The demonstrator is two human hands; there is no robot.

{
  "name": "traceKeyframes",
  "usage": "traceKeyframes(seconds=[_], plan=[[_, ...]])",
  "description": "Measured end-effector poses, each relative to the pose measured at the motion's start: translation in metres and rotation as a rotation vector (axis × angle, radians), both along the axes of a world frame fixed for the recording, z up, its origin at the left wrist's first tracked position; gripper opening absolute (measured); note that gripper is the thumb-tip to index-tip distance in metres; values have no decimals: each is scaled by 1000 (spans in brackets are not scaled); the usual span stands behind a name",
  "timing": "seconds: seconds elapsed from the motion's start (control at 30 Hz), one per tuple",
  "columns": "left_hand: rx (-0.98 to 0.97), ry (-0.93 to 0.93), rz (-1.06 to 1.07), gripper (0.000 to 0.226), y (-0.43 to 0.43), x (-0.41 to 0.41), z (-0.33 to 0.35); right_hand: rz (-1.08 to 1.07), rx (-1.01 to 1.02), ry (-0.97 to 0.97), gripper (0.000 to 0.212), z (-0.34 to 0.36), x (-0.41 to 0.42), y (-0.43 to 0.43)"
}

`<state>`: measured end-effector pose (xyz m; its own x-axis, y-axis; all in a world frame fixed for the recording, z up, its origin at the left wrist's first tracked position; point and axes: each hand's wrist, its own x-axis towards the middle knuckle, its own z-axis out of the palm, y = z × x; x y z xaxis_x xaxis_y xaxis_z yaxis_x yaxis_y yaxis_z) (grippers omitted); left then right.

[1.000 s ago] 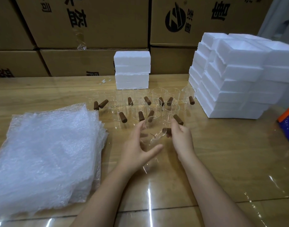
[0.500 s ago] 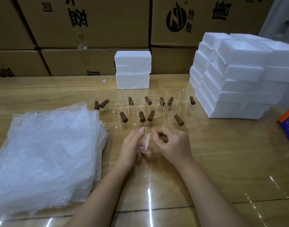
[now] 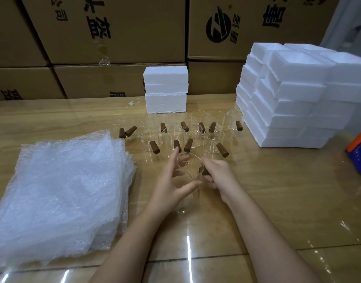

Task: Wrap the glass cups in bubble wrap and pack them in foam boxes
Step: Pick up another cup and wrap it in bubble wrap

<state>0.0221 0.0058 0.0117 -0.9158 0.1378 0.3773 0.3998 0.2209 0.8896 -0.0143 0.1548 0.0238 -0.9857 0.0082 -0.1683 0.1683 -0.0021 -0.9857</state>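
Note:
A clear glass cup [image 3: 189,170] with a brown wooden handle is held over the table between both hands. My right hand [image 3: 218,173] grips its handle. My left hand [image 3: 171,180] cups the glass body with spread fingers and the thumb under it. Behind them stand several more glass cups [image 3: 193,129] with brown handles, in rows. A thick stack of bubble wrap sheets [image 3: 61,193] lies at the left. Two stacked white foam boxes [image 3: 166,89] sit at the back centre, and a large pile of foam boxes [image 3: 294,99] stands at the right.
Brown cardboard cartons [image 3: 114,37] form a wall behind the wooden table [image 3: 277,190]. An orange and blue object [image 3: 359,150] lies at the right edge. The table top is glossy, with bare wood in front of my arms.
My hands have closed on one cup and drawn it toward me, away from the rows. The left hand has gone from a pinch at the rim to cupping the glass body.

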Motion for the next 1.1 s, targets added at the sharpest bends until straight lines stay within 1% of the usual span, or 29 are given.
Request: traceKeyframes(seconds=[0.07,0.13,0.2,0.23,0.3,0.37,0.43,0.5,0.57,0.6,0.63,0.67,0.73,0.77,0.83,0.9,0.93,1.0,1.07,1.1], plan=[[84,-77,-35,85,2,0,1,14,-16,-36,20,-1,-1,1],[189,-152,-61,79,3,-1,0,-5,13,-28,26,-1,-3,1],[249,-219,-44,75,4,-2,-1,-40,103,64,35,-5,-5,3],[238,-243,-16,75,3,-2,-1,-42,149,121,41,-7,-5,3],[110,-248,56,78,3,-1,2,-28,204,196,47,-11,-5,4],[-135,-203,131,82,2,2,9,-39,226,215,48,-14,-6,5],[-410,-108,228,81,-2,6,20,-94,256,231,48,-16,-7,7],[-550,54,348,63,-9,13,37,-154,266,245,49,-16,-9,10],[-593,202,503,38,-20,20,58,-185,301,258,48,-18,-8,12],[-631,227,605,28,-28,23,68,-184,318,258,47,-18,-8,12],[-696,199,702,24,-37,26,76,-175,325,249,46,-18,-7,12],[-779,124,780,25,-47,29,82,-163,330,239,46,-18,-7,11],[-924,-60,895,34,-67,34,91,-140,350,213,46,-19,-9,11],[-945,-129,939,37,-76,37,95,-133,366,199,47,-19,-9,12],[-966,-254,972,43,-89,42,101,-132,442,200,48,-19,-9,14],[-1088,-403,908,44,-93,44,107,-133,588,225,49,-20,-7,17],[-1136,-430,867,38,-93,44,108,-135,645,239,49,-20,-6,18],[-1132,-387,846,18,-92,44,108,-137,692,256,49,-19,-5,18],[-1112,-328,895,27,-90,46,110,-154,713,287,44,-17,-3,17],[-1117,-302,911,30,-90,48,112,-183,740,335,39,-16,-2,16]])
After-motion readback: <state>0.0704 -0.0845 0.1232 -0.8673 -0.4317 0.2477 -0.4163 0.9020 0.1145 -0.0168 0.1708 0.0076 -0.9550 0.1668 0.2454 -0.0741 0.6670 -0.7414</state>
